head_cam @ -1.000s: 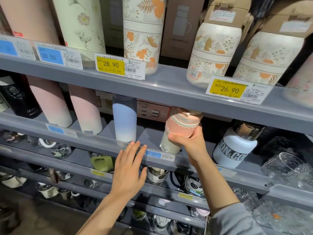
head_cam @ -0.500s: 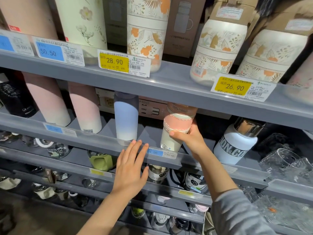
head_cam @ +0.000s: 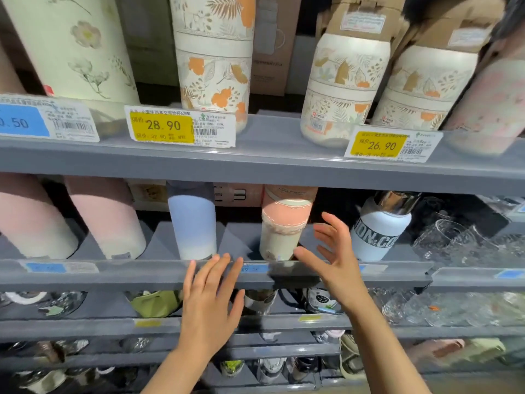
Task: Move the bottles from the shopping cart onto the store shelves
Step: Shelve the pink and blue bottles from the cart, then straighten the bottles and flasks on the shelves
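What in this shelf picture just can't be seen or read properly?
Head view only:
- Top of the pink-and-cream sleeved bottle: hidden behind the grey upper shelf edge.
- Lettering on the white steel-capped bottle: only partly showing, the rest wraps out of sight.
- Blue price tag at the left: first digits cut off by the frame edge.
- Small blue label between the left hand and right hand: too blurred to read.

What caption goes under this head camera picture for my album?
Right hand open beside the pink-and-cream bottle standing on the shelf.
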Tool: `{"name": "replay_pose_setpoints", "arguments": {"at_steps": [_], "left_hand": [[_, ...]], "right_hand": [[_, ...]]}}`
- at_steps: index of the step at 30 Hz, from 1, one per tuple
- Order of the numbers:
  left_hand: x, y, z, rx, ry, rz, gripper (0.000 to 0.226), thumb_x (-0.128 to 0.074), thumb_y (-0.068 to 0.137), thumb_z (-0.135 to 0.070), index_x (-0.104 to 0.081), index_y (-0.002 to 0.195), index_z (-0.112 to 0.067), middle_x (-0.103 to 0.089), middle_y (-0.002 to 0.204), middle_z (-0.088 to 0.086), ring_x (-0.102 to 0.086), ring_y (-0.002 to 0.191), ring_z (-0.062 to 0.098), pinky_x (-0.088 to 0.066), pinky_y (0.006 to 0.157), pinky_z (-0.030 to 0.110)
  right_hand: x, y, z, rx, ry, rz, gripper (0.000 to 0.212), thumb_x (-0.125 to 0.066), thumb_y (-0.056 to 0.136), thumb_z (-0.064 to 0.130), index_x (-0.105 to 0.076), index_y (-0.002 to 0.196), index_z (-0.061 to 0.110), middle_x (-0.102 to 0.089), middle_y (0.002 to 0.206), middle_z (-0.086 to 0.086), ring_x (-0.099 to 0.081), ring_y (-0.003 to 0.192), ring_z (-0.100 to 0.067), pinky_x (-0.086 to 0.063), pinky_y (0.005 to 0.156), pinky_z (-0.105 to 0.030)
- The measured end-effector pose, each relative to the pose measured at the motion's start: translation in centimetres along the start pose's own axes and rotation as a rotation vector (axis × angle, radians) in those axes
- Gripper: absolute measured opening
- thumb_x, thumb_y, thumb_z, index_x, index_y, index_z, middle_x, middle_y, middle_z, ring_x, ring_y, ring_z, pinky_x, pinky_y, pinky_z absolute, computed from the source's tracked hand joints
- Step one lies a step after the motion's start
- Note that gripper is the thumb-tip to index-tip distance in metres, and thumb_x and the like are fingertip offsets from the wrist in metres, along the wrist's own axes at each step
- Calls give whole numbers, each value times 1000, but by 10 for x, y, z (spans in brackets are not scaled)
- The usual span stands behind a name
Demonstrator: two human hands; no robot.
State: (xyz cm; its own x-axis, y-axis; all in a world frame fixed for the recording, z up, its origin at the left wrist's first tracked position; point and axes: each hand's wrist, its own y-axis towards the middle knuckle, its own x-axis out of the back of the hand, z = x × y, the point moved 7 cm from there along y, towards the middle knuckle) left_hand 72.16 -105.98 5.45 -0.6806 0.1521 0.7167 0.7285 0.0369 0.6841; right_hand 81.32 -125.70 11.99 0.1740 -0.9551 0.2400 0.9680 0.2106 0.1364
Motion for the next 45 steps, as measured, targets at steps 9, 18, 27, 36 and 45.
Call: {"name": "replay_pose_setpoints", "arguments": {"at_steps": [9, 18, 27, 36, 45], "left_hand": [[2, 9, 10, -90, -102, -131, 45, -54, 83, -29, -63, 125, -17, -63, 119, 7, -49, 112, 25, -17, 113, 40], [22, 12, 18, -144, -124, 362, 79, -79, 68, -26, -49, 141, -21, -56, 135, 5, -40, 128, 22, -18, 109, 40], [161, -36, 80, -20, -368, 366, 51, -56, 95, -29, -43, 145, -25, -47, 141, -3, -46, 127, 17, -40, 100, 33], [286, -61, 225, 362, -734, 146, 22, -66, 89, -10, -67, 99, -30, -64, 77, -9, -55, 64, -1, -42, 66, 12], [448, -52, 447, 363, -664, -221, 24, -70, 86, -10, -71, 82, -33, -71, 77, -6, -67, 73, 7, -52, 70, 17]], "right_hand": [[16, -89, 11, -54, -58, -203, 60, -75, 64, 40, -51, 119, 40, -56, 124, 15, -60, 105, -2, -51, 89, -25], [-37, -175, 61, 10, -121, -164, 45, -72, 83, 22, -50, 120, 35, -54, 121, 16, -62, 84, 2, -50, 73, -14], [-129, -246, 99, 48, -90, -46, 33, -68, 87, 18, -55, 115, 30, -56, 119, 12, -60, 79, 4, -49, 66, -12], [-260, -221, 181, 206, -73, 136, 18, -68, 88, 16, -63, 102, 25, -65, 102, 9, -60, 73, 4, -47, 66, -11], [-500, -151, 304, 448, 33, 327, 15, -71, 85, 15, -66, 95, 23, -69, 89, 7, -62, 76, -11, -51, 70, -18]]}}
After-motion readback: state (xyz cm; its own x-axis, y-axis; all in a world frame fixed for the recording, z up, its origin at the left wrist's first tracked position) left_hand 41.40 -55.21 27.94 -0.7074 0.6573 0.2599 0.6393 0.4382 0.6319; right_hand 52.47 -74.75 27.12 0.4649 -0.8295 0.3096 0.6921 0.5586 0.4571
